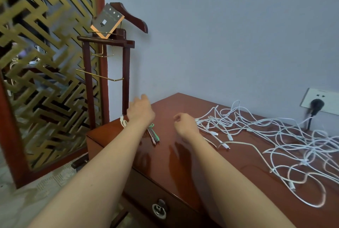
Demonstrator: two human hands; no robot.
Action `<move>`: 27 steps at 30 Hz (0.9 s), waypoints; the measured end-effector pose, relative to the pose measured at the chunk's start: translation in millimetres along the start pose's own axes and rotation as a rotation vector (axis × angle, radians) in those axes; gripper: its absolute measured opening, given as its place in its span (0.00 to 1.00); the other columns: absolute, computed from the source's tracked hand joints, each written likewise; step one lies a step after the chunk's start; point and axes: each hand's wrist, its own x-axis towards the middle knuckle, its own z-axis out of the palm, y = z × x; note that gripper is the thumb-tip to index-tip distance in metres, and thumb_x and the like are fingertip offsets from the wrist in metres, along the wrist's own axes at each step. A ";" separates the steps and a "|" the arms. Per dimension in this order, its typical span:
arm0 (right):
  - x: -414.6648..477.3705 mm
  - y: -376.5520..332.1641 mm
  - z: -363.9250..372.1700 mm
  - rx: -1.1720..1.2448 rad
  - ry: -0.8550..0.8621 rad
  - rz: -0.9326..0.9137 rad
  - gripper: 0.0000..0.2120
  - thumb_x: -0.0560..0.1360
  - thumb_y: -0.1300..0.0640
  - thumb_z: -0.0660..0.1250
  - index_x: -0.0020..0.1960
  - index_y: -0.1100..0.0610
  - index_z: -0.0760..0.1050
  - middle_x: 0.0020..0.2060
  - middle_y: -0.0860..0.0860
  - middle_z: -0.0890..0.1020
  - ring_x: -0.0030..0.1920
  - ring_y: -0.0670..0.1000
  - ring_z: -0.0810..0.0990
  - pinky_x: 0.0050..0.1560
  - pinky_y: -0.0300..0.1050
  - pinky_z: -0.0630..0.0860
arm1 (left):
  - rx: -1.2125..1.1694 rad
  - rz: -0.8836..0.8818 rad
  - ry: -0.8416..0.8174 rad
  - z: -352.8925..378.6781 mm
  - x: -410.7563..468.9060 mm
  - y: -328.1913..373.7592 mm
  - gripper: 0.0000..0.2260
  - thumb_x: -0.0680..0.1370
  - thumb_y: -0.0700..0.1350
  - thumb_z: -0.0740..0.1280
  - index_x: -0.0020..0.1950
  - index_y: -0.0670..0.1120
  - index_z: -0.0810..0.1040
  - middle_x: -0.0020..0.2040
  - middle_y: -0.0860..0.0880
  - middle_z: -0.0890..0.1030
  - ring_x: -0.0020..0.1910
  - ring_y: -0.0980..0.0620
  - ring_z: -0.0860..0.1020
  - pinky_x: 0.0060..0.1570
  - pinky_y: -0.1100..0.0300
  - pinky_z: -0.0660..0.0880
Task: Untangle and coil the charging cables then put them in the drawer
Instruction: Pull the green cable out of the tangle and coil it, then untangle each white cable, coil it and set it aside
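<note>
A large tangle of white charging cables (266, 136) sprawls over the right half of the glossy red-brown cabinet top (183, 163). My right hand (184, 124) hovers at the tangle's left end with its fingers curled; whether it pinches a cable end is hidden. My left hand (140, 110) is over the cabinet's far left corner with relaxed fingers and holds nothing. Under its wrist lies a small coiled white cable (123, 122). A short bundle of green and pink cables (154, 136) lies between my arms. The drawer (146, 187) below is closed, with a ring handle (159, 209).
A black plug (314, 108) sits in a wall socket at the right, its cord running down behind the cabinet. A wooden valet stand (106, 48) with a box on it stands left of the cabinet, beside a gold lattice screen (45, 62). The wall is close behind.
</note>
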 end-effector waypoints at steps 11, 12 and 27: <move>-43.8 76.7 -117.2 -0.324 0.096 -0.036 0.17 0.73 0.63 0.59 0.58 0.54 0.78 0.60 0.56 0.78 0.61 0.57 0.75 0.60 0.47 0.71 | 0.000 0.552 -0.423 18.7 -45.7 99.3 0.15 0.76 0.39 0.62 0.62 0.46 0.71 0.62 0.43 0.73 0.60 0.44 0.72 0.57 0.56 0.69; -50.1 84.7 -127.4 -0.333 0.100 -0.034 0.18 0.72 0.64 0.59 0.58 0.54 0.78 0.60 0.56 0.79 0.61 0.57 0.75 0.61 0.47 0.71 | -0.004 0.577 -0.442 20.9 -51.5 109.5 0.16 0.76 0.38 0.61 0.63 0.46 0.71 0.62 0.43 0.73 0.61 0.44 0.72 0.57 0.56 0.69; -156.1 183.8 -236.0 -0.286 0.073 0.144 0.17 0.67 0.73 0.58 0.44 0.57 0.81 0.43 0.56 0.83 0.45 0.51 0.78 0.43 0.37 0.69 | -0.093 0.886 -0.694 51.9 -153.5 236.3 0.15 0.75 0.35 0.58 0.54 0.46 0.80 0.52 0.45 0.80 0.55 0.47 0.77 0.47 0.64 0.70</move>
